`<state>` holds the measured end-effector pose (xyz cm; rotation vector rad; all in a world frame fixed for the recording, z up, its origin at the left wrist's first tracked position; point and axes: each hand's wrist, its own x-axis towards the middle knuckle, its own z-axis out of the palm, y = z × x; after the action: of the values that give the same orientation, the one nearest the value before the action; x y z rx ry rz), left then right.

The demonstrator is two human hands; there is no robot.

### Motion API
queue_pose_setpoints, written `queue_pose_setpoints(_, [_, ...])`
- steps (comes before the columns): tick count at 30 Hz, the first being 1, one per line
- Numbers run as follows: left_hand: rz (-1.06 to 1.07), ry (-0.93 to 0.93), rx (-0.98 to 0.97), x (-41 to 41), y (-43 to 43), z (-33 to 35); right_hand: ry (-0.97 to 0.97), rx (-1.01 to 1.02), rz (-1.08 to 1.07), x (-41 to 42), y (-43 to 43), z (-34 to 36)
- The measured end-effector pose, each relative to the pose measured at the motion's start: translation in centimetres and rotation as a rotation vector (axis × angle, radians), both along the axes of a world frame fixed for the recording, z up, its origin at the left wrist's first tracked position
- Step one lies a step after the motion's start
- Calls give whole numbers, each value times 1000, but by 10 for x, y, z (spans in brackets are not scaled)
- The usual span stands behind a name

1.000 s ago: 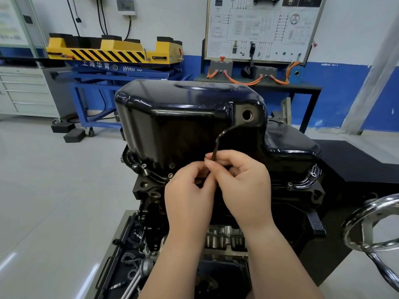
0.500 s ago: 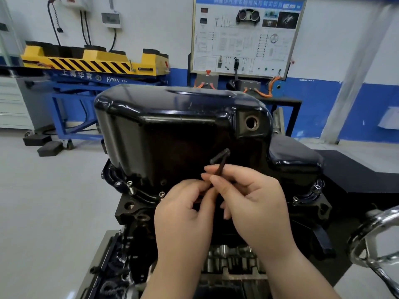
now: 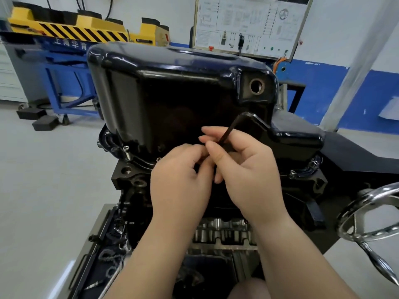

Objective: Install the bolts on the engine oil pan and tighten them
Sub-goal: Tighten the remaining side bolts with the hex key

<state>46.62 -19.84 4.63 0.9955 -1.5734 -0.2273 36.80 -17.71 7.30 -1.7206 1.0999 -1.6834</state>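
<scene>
– While the right hand pinches a black L-shaped hex key, is the left hand gripping anything?
– Unclear: its fingers bunch at the key's hidden lower end. Glossy black oil pan sits just behind, with a bright bolt in its flange. Blue frame reads "上海华".

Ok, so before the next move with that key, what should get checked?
1. Key gripped by right hand: ok.
2. Key tip seated in a bolt head: cannot tell, hidden behind the hands.
3. Left hand steadying the tip: cannot tell; its fingers curl there.
4. Pan sitting on the engine: ok.
5. Left flange bolt down flush: not ok, it stands proud.
</scene>
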Motion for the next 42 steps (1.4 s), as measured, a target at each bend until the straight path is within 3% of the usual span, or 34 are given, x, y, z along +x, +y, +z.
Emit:
queue_pose_setpoints(6, [18, 7, -32, -1, 1, -3, -35, -48, -20, -2, 1, -5])
queue_pose_setpoints(12, [10, 127, -20, 1, 3, -5, -32, -50, -69, 3, -3, -4])
queue_pose_setpoints(18, [24, 77, -53, 2, 1, -4, -13, -23, -157, 6, -5, -6])
queue_pose_setpoints(32, [50, -69, -105, 8, -1, -3, 75, -23, -72, 3, -1, 2])
queue_pose_setpoints(37, [51, -124, -90, 7, -1, -3, 113, -60, -195, 6, -3, 0])
queue_pose_setpoints(42, [20, 4, -69, 2, 0, -3, 52, -50, -201, 7, -4, 3])
